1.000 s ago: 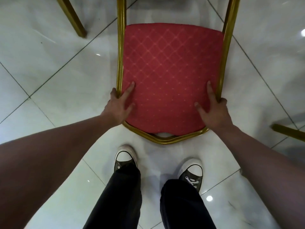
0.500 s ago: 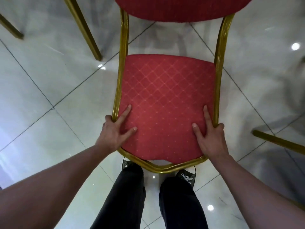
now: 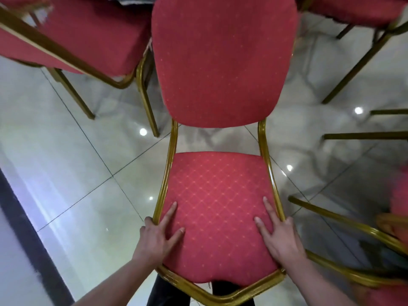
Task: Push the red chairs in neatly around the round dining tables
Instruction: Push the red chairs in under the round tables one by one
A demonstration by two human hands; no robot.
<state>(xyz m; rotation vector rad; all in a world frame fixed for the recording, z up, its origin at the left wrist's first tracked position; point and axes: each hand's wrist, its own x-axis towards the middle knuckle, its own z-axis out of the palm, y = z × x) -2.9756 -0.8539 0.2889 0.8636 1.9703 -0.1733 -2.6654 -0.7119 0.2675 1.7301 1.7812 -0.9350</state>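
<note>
I look straight down on a red chair (image 3: 220,62) with a gold metal frame. Its diamond-patterned backrest (image 3: 218,195) is nearest me and its seat lies beyond. My left hand (image 3: 157,236) grips the left side of the backrest, with two fingers flat on the fabric and the rest round the gold tube. My right hand (image 3: 281,238) grips the right side in the same way. My dark trouser legs (image 3: 167,292) show just under the backrest's top rail.
A second red chair (image 3: 88,38) stands close at the upper left, its gold leg near my chair's seat. Another red chair (image 3: 357,9) is at the upper right, and more gold chair frames (image 3: 353,228) crowd the right side. The glossy tiled floor (image 3: 77,173) has a dark strip (image 3: 26,228) at the left.
The chair and I have moved forward. Its seat and the neighbouring red chairs have come into view. Both hands hold the backrest sides as before, and my shoes are now hidden.
</note>
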